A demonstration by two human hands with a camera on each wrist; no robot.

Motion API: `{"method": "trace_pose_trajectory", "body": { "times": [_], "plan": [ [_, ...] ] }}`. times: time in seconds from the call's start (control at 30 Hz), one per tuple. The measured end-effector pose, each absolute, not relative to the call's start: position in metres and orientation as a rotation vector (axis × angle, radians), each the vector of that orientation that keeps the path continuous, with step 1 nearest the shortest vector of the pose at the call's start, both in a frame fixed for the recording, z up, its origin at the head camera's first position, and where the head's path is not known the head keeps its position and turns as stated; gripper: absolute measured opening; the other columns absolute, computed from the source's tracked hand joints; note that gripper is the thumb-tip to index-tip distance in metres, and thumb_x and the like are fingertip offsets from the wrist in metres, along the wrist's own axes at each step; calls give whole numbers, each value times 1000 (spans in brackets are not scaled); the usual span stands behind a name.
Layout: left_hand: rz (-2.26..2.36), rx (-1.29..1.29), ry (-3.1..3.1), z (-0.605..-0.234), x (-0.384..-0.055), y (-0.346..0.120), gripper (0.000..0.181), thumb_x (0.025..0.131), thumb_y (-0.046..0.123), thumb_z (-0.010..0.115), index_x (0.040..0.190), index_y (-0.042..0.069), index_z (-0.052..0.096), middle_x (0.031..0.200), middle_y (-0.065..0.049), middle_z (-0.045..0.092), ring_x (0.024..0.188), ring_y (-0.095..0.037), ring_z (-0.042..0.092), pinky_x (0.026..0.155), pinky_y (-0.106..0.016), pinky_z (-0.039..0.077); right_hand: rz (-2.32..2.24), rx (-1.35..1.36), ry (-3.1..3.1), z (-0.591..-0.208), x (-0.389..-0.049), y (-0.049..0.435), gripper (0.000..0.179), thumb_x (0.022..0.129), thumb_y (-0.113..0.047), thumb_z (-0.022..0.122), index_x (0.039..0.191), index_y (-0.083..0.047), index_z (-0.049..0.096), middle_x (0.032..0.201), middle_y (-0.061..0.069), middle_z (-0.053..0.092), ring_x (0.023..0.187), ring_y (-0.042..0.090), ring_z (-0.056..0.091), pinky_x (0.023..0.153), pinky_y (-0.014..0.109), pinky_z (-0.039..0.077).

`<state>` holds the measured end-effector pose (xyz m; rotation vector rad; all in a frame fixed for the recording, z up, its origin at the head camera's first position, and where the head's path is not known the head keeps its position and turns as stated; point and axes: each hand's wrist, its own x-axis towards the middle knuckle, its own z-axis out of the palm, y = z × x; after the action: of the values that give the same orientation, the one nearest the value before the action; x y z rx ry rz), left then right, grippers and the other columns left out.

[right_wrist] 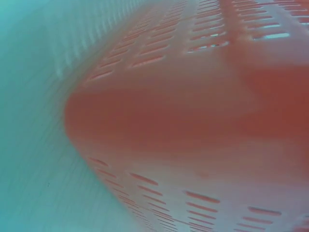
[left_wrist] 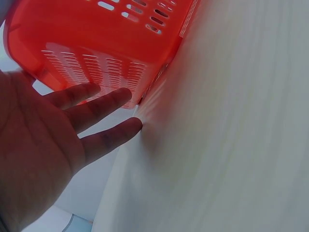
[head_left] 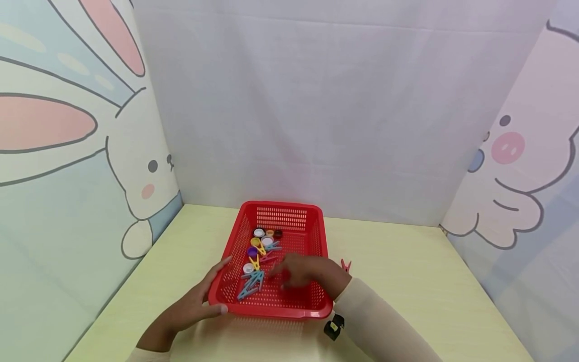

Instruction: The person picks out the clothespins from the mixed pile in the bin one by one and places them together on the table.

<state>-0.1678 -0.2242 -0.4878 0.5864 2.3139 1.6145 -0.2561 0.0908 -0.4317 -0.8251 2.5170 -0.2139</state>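
Observation:
A red plastic basket with slotted walls stands on the table. Along its left side lie teal clothespins, yellow clothespins and a red clothespin. Among them are bottle caps: purple, yellow, white and darker ones at the back. My left hand rests at the basket's front left corner; in the left wrist view its fingers are straight and spread beside the outer wall. Inside the basket my right hand, blurred, reaches left toward the teal clothespins, fingers and thumb apart.
Right of the basket, another red clothespin lies on the pale table. A small black object with a yellow mark sits by the right sleeve. A white cloth wall rises behind, with cartoon-printed panels on both sides.

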Motion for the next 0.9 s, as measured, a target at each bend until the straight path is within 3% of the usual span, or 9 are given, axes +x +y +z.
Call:
{"method": "trace_pose_trajectory", "body": {
  "times": [0.27, 0.47, 0.63, 0.9],
  "plan": [
    [1616, 607, 2314, -489, -168, -226, 117, 89, 34, 85, 175, 25, 7, 171, -27, 31, 145, -49, 48, 94, -37, 68, -153, -824, 2487, -432, -256, 89, 75, 86, -23, 91, 147, -56, 63, 128, -4, 61, 118, 14, 54, 89, 37, 66],
    [1609, 600, 2320, -490, -169, -226, 117, 89, 35, 85, 175, 27, 7, 171, -27, 33, 145, -49, 48, 93, -36, 68, -167, -788, 2498, -431, -254, 88, 69, 87, -24, 90, 145, -54, 66, 134, -4, 61, 121, 15, 54, 97, 43, 66],
    [1609, 596, 2312, -490, -169, -226, 117, 89, 35, 85, 176, 26, 7, 171, -27, 32, 145, -48, 48, 94, -36, 68, -182, -776, 2514, -431, -253, 89, 65, 87, -25, 90, 142, -52, 69, 144, -3, 60, 133, 21, 55, 103, 50, 65],
    [1614, 598, 2309, -491, -170, -226, 118, 88, 34, 86, 175, 25, 7, 171, -27, 32, 145, -49, 48, 93, -37, 68, -336, -866, 2573, -433, -261, 92, 47, 92, -22, 88, 135, -32, 75, 132, -5, 66, 122, 14, 62, 103, 42, 65]
  ]
}}
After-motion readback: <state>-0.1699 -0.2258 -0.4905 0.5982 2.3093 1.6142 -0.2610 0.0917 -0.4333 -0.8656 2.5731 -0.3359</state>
